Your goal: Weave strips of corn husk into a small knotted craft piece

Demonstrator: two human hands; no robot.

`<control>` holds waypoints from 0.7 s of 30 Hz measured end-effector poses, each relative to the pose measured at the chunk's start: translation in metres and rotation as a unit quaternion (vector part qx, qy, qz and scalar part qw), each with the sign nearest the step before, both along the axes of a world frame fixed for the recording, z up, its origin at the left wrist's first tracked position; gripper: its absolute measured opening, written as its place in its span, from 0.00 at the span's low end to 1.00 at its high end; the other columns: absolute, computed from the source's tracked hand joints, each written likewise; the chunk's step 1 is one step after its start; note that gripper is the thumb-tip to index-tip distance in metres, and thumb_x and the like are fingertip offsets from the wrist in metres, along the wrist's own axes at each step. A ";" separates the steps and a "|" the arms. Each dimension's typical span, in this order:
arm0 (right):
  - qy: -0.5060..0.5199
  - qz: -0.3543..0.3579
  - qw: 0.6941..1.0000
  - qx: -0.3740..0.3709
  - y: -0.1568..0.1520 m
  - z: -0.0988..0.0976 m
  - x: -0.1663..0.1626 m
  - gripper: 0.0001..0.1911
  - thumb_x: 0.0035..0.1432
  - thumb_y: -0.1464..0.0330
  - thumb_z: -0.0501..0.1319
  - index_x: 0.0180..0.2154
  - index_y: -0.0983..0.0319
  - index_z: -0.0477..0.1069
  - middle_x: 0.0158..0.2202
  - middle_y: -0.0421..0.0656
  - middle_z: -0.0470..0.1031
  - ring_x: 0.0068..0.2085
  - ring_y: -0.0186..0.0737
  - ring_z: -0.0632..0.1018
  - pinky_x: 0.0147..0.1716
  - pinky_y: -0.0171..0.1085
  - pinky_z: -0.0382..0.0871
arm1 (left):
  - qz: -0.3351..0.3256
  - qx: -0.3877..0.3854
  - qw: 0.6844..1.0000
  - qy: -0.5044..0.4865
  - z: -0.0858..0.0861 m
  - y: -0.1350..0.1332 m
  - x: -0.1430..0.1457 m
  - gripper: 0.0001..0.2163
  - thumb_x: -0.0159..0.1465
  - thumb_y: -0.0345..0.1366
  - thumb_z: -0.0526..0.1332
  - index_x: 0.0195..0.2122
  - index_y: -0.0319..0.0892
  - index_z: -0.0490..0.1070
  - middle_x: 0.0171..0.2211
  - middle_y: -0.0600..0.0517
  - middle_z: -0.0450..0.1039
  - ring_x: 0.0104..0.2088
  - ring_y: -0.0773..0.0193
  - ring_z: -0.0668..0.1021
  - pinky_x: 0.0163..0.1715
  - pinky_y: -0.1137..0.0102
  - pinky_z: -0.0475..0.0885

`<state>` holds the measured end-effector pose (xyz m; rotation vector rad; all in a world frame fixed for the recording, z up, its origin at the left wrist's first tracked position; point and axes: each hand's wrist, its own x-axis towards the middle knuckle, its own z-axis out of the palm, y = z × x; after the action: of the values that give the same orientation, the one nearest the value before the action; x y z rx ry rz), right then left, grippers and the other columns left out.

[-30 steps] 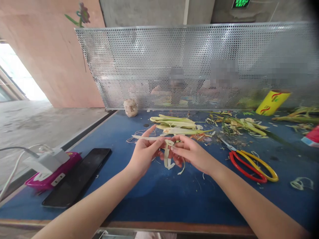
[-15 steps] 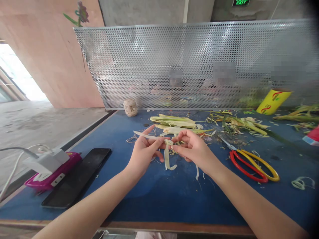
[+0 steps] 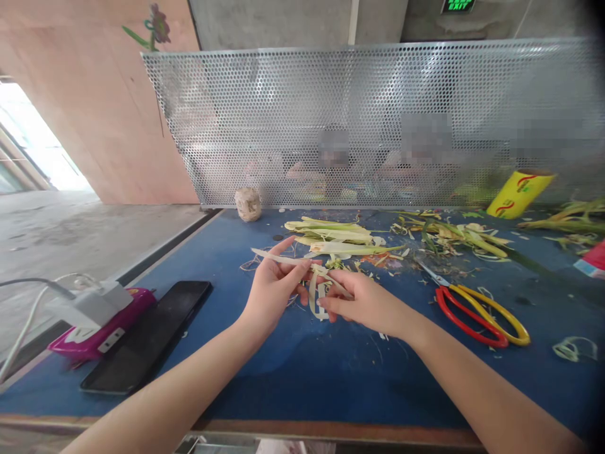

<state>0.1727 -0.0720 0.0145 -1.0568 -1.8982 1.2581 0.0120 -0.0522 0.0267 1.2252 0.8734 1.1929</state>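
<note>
Above the middle of the blue table [image 3: 302,372], my left hand [image 3: 273,291] pinches a pale leaf strip [image 3: 276,258] between thumb and fingers; one end of the strip sticks out to the left. My right hand [image 3: 363,301] is closed on the dangling part of the same strip [image 3: 314,295], its fingertips pointing left and touching my left fingers. A loop of strip hangs between both hands.
A pile of pale green leaves [image 3: 335,236] lies just beyond my hands, with more leaf scraps [image 3: 454,236] to the right. Red and yellow scissors [image 3: 477,306] lie right. A black phone [image 3: 146,334] and pink charger [image 3: 92,321] sit left. Perforated metal screen [image 3: 368,120] stands behind; people sit beyond it.
My right hand has dropped lower and slid left along the hanging strip, its fingers now under the left hand. My left hand has stayed almost still.
</note>
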 end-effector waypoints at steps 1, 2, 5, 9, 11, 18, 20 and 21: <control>0.007 -0.007 1.000 0.013 0.001 -0.002 0.000 0.18 0.56 0.69 0.56 0.49 0.59 0.62 0.22 0.37 0.68 0.26 0.33 0.73 0.19 0.29 0.62 | -0.001 0.004 1.000 0.001 -0.001 0.000 0.000 0.34 0.54 0.34 0.63 0.58 0.35 0.49 0.27 0.49 0.76 0.14 0.72 0.70 0.12 0.76 0.64; 0.015 -0.014 0.999 0.025 0.001 -0.003 0.001 0.21 0.56 0.69 0.56 0.52 0.58 0.60 0.22 0.37 0.68 0.26 0.34 0.73 0.19 0.30 0.62 | -0.002 0.006 1.000 0.001 -0.002 0.000 0.000 0.33 0.54 0.34 0.63 0.58 0.35 0.49 0.26 0.50 0.76 0.13 0.72 0.69 0.12 0.76 0.64; 0.046 -0.024 0.998 0.037 0.003 -0.006 0.001 0.28 0.55 0.69 0.57 0.57 0.57 0.53 0.22 0.36 0.68 0.26 0.35 0.73 0.20 0.31 0.63 | -0.002 0.004 1.000 -0.003 -0.003 0.000 0.001 0.33 0.54 0.34 0.63 0.58 0.35 0.48 0.24 0.52 0.75 0.13 0.72 0.69 0.12 0.76 0.65; 0.117 -0.030 0.993 -0.006 0.004 -0.007 -0.005 0.29 0.54 0.69 0.58 0.57 0.56 0.54 0.22 0.35 0.66 0.23 0.30 0.69 0.17 0.28 0.59 | -0.024 -0.011 1.000 0.010 -0.005 -0.001 0.003 0.35 0.54 0.34 0.63 0.59 0.35 0.45 0.22 0.53 0.75 0.13 0.72 0.69 0.13 0.75 0.65; 0.144 -0.052 0.988 -0.033 0.006 -0.008 -0.008 0.25 0.53 0.66 0.59 0.54 0.57 0.59 0.18 0.33 0.63 0.17 0.26 0.63 0.14 0.27 0.54 | -0.034 -0.014 0.999 0.020 -0.006 -0.001 0.004 0.36 0.54 0.34 0.63 0.59 0.35 0.43 0.20 0.54 0.74 0.12 0.72 0.68 0.13 0.76 0.64; 0.151 -0.130 0.980 0.018 0.009 -0.018 -0.016 0.18 0.52 0.66 0.59 0.47 0.58 0.70 0.21 0.37 0.65 0.21 0.28 0.65 0.15 0.28 0.55 | 0.022 0.005 0.999 0.048 -0.006 -0.002 0.005 0.44 0.51 0.33 0.64 0.61 0.36 0.34 0.24 0.54 0.74 0.13 0.73 0.67 0.11 0.77 0.64; 0.154 -0.141 0.977 0.033 0.009 -0.019 -0.016 0.18 0.52 0.66 0.59 0.47 0.58 0.70 0.22 0.38 0.66 0.21 0.28 0.65 0.16 0.28 0.56 | 0.040 0.017 0.998 0.049 -0.006 -0.003 0.005 0.47 0.51 0.32 0.65 0.61 0.36 0.29 0.26 0.52 0.74 0.16 0.69 0.71 0.08 0.77 0.63; 0.158 -0.147 0.976 0.035 0.009 -0.019 -0.016 0.18 0.52 0.65 0.59 0.46 0.58 0.71 0.21 0.37 0.65 0.20 0.28 0.64 0.16 0.28 0.55 | 0.046 0.022 0.998 0.046 -0.006 -0.003 0.005 0.48 0.50 0.31 0.65 0.61 0.37 0.28 0.28 0.51 0.73 0.19 0.67 0.73 0.08 0.77 0.63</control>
<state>0.1571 -0.0629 -0.0041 -0.9917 -1.4748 1.1054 0.0171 -0.0550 0.0203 1.2951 0.9868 1.2421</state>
